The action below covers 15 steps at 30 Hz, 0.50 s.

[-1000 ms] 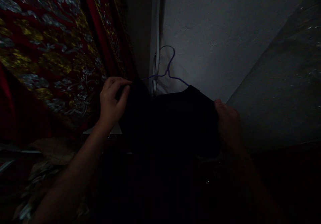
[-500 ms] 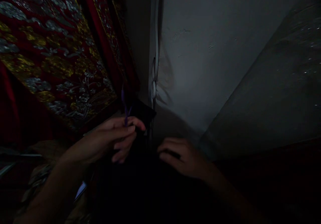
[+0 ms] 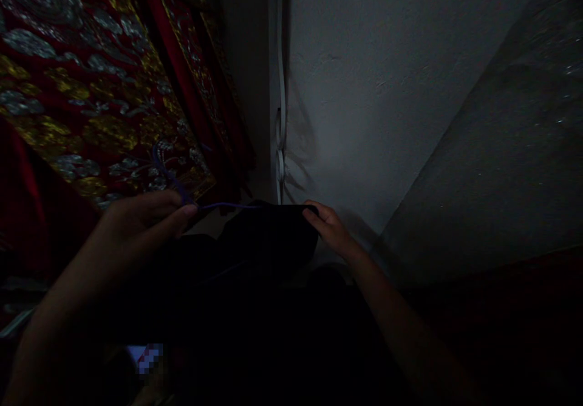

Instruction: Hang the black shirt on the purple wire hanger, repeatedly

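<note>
The scene is very dark. My left hand point(image 3: 146, 215) is closed in a pinch on a thin purple wire hanger point(image 3: 175, 181), whose hook curls up to the left over the red cloth. One arm of the hanger runs right into a black garment point(image 3: 268, 236). My right hand point(image 3: 330, 227) grips the far upper edge of that black garment, fingers curled over it. The garment hangs down between my hands into deep shadow, where its lower part cannot be made out.
A red cloth with gold and silver embroidery point(image 3: 91, 90) hangs at the left. A white cable point(image 3: 281, 90) runs down the corner of a pale wall point(image 3: 373, 90). A grey glittery fabric point(image 3: 501, 169) slopes at the right.
The garment hung spread between both hands on the hanger; now the hanger is pulled out to the left in my left hand and my right hand holds the bunched garment lower down.
</note>
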Motion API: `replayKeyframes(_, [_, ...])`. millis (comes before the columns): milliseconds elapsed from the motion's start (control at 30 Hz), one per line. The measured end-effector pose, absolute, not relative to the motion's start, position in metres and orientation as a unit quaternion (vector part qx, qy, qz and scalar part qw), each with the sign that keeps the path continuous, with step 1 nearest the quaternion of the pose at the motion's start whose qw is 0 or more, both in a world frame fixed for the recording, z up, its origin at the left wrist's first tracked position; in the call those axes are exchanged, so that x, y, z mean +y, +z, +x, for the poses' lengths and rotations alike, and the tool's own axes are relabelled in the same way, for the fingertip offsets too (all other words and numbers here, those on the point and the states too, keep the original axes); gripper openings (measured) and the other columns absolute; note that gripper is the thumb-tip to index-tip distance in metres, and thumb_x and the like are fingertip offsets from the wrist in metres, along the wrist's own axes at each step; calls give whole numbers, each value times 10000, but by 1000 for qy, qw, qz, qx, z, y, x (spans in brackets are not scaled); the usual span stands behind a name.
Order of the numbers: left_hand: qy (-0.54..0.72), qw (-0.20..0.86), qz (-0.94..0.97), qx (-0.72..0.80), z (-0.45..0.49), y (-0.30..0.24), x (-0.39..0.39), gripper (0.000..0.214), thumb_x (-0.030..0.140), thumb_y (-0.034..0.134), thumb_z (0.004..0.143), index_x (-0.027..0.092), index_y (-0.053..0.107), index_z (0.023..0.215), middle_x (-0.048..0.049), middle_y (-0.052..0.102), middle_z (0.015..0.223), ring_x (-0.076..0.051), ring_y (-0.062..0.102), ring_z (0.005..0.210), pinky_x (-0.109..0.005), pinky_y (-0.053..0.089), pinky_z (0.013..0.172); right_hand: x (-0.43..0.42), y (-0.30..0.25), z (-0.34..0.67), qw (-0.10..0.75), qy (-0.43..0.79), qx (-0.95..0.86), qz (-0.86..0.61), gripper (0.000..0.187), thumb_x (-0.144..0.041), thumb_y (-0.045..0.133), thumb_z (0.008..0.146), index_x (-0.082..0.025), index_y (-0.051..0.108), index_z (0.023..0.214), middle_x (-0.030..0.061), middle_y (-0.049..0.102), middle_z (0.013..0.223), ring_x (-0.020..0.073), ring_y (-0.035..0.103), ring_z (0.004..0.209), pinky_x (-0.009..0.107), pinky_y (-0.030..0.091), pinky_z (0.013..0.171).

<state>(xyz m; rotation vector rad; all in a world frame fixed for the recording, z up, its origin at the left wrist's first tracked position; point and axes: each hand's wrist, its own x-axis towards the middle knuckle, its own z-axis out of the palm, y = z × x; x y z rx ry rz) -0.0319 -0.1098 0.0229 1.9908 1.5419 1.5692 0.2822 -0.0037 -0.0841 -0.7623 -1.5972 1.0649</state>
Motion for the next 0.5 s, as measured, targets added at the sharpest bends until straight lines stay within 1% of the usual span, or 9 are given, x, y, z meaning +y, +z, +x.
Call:
replayKeyframes(67, [522,91,675,514,-29,25,-96,179,371,794,789,206,729,810,9,686,632,-131,626,517,-196,463,419,-3,-70,284,560,502,-574,-323,465,-667,724,776,-229,689,931,8,706,806,212,698,805,328,578,741])
replayKeyframes(133, [572,47,655,492,-21,22,-83,240,334,776,823,200,723,1015,-26,757,835,-165,713,700,-249,570,586,2,-53,289,617,514,-501,-323,471,-643,778,733,-239,694,960,14,728,841,226,718,862,332,590,756])
replayKeyframes(200, [603,-50,648,462,-11,17,-75,273,287,729,874,218,695,1137,-56,757,1059,-208,732,934,-346,605,820,12,-36,295,659,501,-462,-319,456,-604,819,707,-235,698,946,31,745,875,249,725,949,353,603,803])
replayKeyframes(267, [608,-175,656,411,-2,10,-72,253,225,690,895,236,689,1148,-66,719,1197,-241,681,1120,-427,542,1003,25,-22,305,694,475,-443,-310,447,-574,833,705,-230,702,957,44,756,929,262,719,1026,377,609,851])
replayKeyframes(300, [605,-226,660,385,3,5,-71,235,192,684,888,237,695,1119,-66,712,1198,-249,660,1149,-447,516,1034,30,-17,311,711,458,-440,-302,441,-566,826,719,-230,703,975,46,759,964,263,712,1060,385,609,874])
replayKeyframes(333, [603,-264,661,361,8,-2,-71,222,164,692,871,236,699,1081,-64,714,1163,-251,657,1133,-451,512,1023,34,-13,318,726,439,-439,-294,431,-562,812,739,-233,703,995,45,759,998,261,706,1087,390,608,892])
replayKeyframes(400, [602,-302,661,331,17,-19,-69,211,131,722,831,235,702,1014,-52,712,1046,-236,669,1019,-415,533,926,36,-12,330,753,408,-432,-282,395,-559,775,785,-254,700,1023,36,757,1047,251,695,1125,388,606,920])
replayKeyframes(433, [597,-302,667,327,21,-30,-67,206,122,728,822,235,701,992,-44,703,995,-222,668,961,-386,537,870,34,-15,336,762,401,-424,-282,376,-557,758,805,-261,699,1030,32,756,1061,247,693,1136,388,604,931])
replayKeyframes(500, [576,-252,698,342,33,-54,-63,190,135,717,843,230,691,1005,-33,688,928,-198,660,879,-342,528,798,24,-25,343,769,398,-404,-295,365,-551,729,833,-259,696,1049,38,755,1092,250,692,1147,399,603,945])
